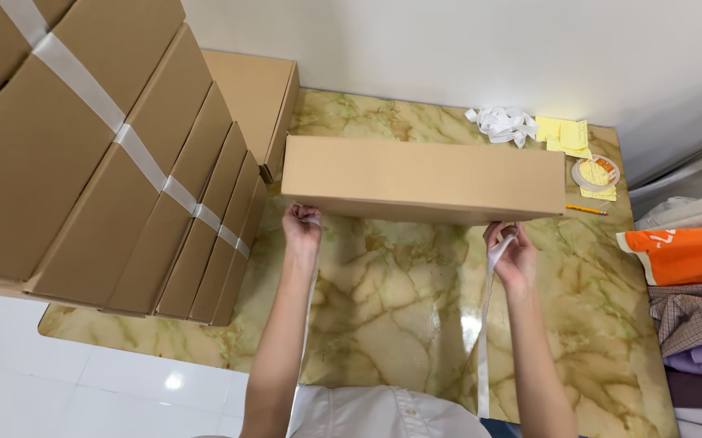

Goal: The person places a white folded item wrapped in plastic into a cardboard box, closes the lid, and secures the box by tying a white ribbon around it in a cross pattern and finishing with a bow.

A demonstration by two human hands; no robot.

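- Long flat cardboard box (424, 177), plain brown and matte, sits across the middle of the bench (400, 300), running left to right, closer to the far edge than the near one.
- Left hand (302, 229) is up at the box's near left corner, fingers curled shut on the end of a white strap (486, 324), right against the cardboard.
- Right hand (512, 253) is at the near edge toward the box's right end, pinching that same kind of white strap between fingers and thumb. The strap hangs straight down from the hand past the bench's near edge.
- Can't tell whether the strap runs under the box between the two hands, that part's hidden.
- Bench top is glossy fake-marble stuff, yellow-green with brown veins, with a bright glare spot near the middle.
- Left side: a stack of flat folded cardboard boxes (99, 154), fanned out like steps, bundled with a white strap running diagonally across them. It hangs over the bench's left edge.
- Behind that, at the far left corner, another plain brown box (254, 97).
- Far right corner: a crumpled pile of white strapping (501, 123), some pale yellow paper slips (564, 134), a roll of clear tape (594, 172), and a yellow pencil (586, 210) lying flat just past the box's right end.
- Off the right edge, folded clothes (692, 308) stacked up, orange piece on top, checked and purple ones below.
- White tiled floor (83, 381) at the near left.
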